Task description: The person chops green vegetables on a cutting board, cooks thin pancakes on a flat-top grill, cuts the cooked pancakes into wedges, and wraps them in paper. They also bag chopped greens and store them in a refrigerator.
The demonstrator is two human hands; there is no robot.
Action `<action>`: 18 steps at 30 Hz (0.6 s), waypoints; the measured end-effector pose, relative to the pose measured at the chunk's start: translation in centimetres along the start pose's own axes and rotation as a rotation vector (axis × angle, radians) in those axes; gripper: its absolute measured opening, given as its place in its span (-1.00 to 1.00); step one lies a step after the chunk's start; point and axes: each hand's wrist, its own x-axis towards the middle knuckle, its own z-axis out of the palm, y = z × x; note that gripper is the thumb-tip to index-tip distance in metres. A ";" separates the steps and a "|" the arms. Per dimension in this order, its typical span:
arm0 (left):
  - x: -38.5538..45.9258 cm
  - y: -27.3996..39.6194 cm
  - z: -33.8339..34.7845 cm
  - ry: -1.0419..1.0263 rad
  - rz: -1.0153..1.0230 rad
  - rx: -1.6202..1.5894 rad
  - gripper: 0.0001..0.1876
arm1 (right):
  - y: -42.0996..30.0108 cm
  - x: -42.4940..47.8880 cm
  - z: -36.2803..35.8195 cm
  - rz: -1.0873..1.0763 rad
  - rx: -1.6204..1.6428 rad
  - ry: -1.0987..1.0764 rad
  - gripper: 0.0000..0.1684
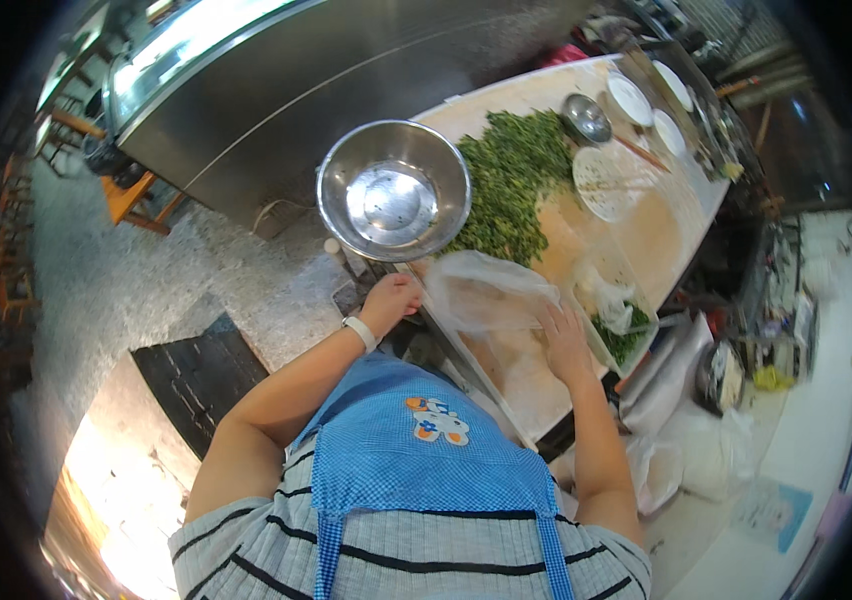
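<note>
A clear plastic bag (489,289) lies spread out over the near end of the wooden-topped table (666,225). My right hand (567,341) rests there with fingers extended, its fingertips at the bag's right end. At the table's left edge, my left hand (392,298) is loosely curled close to the bag's left end; its grip cannot be made out. Beyond the bag spreads a large heap of chopped leafy greens (512,184). A wide stainless steel bowl (396,139), with a few green bits inside, stands left of the heap, just above my left hand.
Right of my right hand, a plastic container (643,349) holds greens (621,337) and a crumpled plastic bag (613,300). Farther back are a small metal bowl (585,118), a plate with chopsticks (606,202) and white dishes (630,99). A steel counter (261,127) flanks the table.
</note>
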 end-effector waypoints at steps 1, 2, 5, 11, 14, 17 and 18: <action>0.8 0.9 0.0 0.099 -0.244 -0.403 -0.57 | -0.1 0.8 0.1 0.001 0.052 0.020 -0.53; 1.2 1.4 0.2 0.254 -0.197 -0.638 -0.62 | -0.1 1.6 0.1 0.000 0.104 0.037 -0.52; 4.4 1.7 -1.4 0.372 -0.073 -0.739 -0.69 | -0.1 6.1 0.3 -0.061 0.312 0.180 -0.51; 4.2 -0.8 -0.7 0.320 0.070 -0.726 -0.60 | 0.2 16.3 2.8 -0.059 0.325 0.232 -0.36; -2.1 6.2 3.2 0.390 0.031 -0.683 -0.64 | 1.1 20.2 6.0 -0.204 0.229 0.167 -0.17; -6.0 7.3 0.4 0.388 0.104 -0.752 -0.70 | -2.1 24.1 7.2 -0.213 0.006 -0.033 0.03; -8.1 7.0 -1.3 0.410 0.128 -0.792 -0.72 | -5.6 24.2 5.0 -0.234 -0.117 -0.146 0.06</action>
